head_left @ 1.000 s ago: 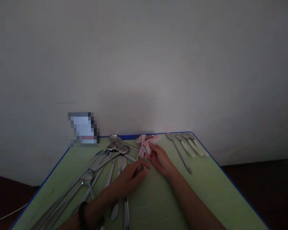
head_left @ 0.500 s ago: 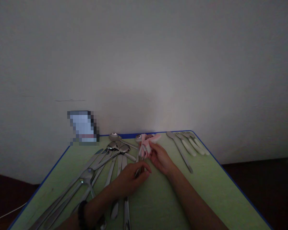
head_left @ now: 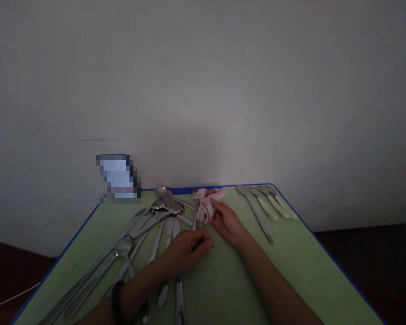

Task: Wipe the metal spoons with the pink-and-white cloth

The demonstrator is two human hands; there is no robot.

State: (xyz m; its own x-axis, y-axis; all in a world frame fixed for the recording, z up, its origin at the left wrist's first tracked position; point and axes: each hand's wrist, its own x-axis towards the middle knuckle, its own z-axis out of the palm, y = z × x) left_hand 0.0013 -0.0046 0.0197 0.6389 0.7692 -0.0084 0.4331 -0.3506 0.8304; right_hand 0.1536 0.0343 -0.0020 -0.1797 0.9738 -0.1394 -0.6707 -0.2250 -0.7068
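My left hand (head_left: 189,250) is closed around a metal utensil, of which only a small part shows between the fingers. My right hand (head_left: 226,221) pinches a pink and white cloth (head_left: 206,207) that wraps the utensil's far part. Behind the cloth, a spoon bowl (head_left: 196,194) lies near the table's back edge. Left of my hands, several metal spoons (head_left: 176,208) and knives (head_left: 137,219) lie in a loose, overlapping pile, partly hidden under my left forearm.
To the right lie a long metal spoon (head_left: 255,214) and several forks with pale handles (head_left: 266,208). A blurred, lit screen (head_left: 118,176) stands at the back left. The green table (head_left: 311,280) has a blue edge, with a wall behind it.
Both hands have kept nearly the same place and grip. The cloth has shifted slightly in my right fingers, and the whole view has moved a little.
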